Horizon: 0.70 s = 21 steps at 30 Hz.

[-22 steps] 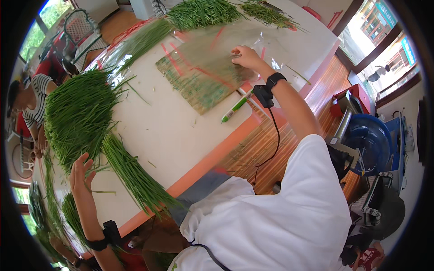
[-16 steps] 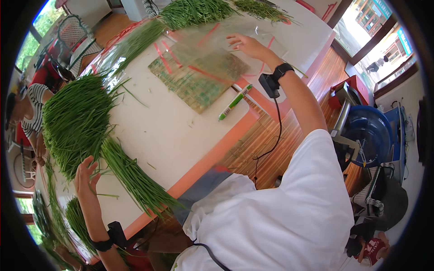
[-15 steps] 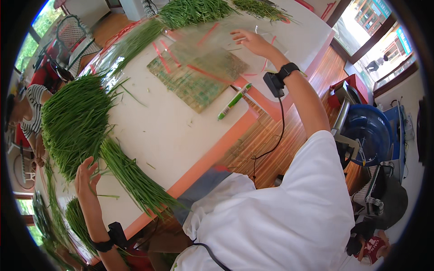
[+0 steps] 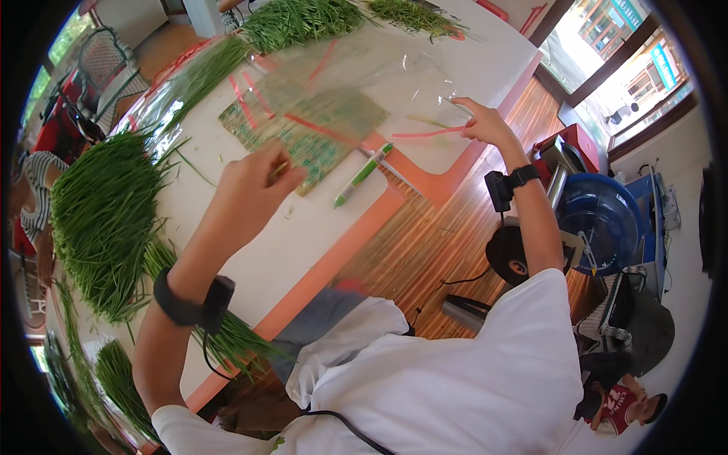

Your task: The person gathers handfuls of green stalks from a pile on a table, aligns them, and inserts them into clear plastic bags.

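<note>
My left hand (image 4: 254, 186) is over the table in front of a green-patterned mat (image 4: 334, 121), fingers bent, thumb apart, nothing visible in it. My right hand (image 4: 491, 127) is at the table's right edge. Its index finger points out while the thumb and other fingers close at the end of a red strip on clear plastic bagging (image 4: 425, 83). This red-striped plastic lies spread over the mat. A green and white marker pen (image 4: 362, 176) lies at the mat's near right corner. Left of my left hand is a large heap of green chives (image 4: 102, 216).
More chives (image 4: 303, 24) lie along the table's far side, and a bundle (image 4: 227, 341) hangs over the near edge. Another person in a striped shirt (image 4: 38, 189) is at the left. A blue tub (image 4: 603, 220) stands on the right, beyond the table (image 4: 265, 265).
My left hand has left the chive heap and swung right, toward the mat. My right hand has come down and right, and the red strip now runs to its fingers. The view has shifted slightly.
</note>
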Available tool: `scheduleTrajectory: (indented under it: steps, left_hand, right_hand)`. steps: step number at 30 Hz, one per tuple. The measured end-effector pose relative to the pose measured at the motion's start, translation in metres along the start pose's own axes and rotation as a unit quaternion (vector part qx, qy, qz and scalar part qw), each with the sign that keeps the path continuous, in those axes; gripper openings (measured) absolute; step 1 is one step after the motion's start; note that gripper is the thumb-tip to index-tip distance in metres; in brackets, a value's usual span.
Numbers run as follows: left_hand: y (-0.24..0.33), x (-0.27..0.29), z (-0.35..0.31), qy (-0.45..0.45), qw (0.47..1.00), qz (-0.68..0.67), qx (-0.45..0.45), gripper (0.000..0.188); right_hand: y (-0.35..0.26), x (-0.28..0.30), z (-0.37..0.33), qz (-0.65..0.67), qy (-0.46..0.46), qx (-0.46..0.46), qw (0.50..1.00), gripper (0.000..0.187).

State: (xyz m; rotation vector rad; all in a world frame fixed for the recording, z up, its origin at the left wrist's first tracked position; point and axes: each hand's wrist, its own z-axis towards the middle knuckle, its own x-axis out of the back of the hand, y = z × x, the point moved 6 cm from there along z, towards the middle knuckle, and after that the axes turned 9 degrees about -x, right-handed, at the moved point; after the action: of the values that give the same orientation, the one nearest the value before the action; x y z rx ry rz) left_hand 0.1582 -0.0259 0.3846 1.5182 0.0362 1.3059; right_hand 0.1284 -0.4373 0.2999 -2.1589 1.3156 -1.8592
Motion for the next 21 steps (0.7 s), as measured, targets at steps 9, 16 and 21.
scheduleTrajectory:
  steps: [9, 16, 21]
  left_hand:
    - [0.032, -0.116, 0.135, 0.077, 0.98, 0.155, -0.101, 0.028]
    - [-0.04, -0.144, 0.169, 0.036, 0.975, 0.215, -0.036, 0.022]
    - [-0.075, -0.145, 0.172, 0.079, 0.991, 0.105, 0.021, 0.026]
  right_hand:
    - [-0.067, 0.022, 0.009, 0.15, 0.096, 0.164, 0.97, 0.02]
    - [-0.088, -0.005, -0.013, 0.112, 0.04, 0.313, 0.942, 0.018]
    - [-0.073, -0.034, 0.002, -0.136, 0.091, 0.301, 0.94, 0.015]
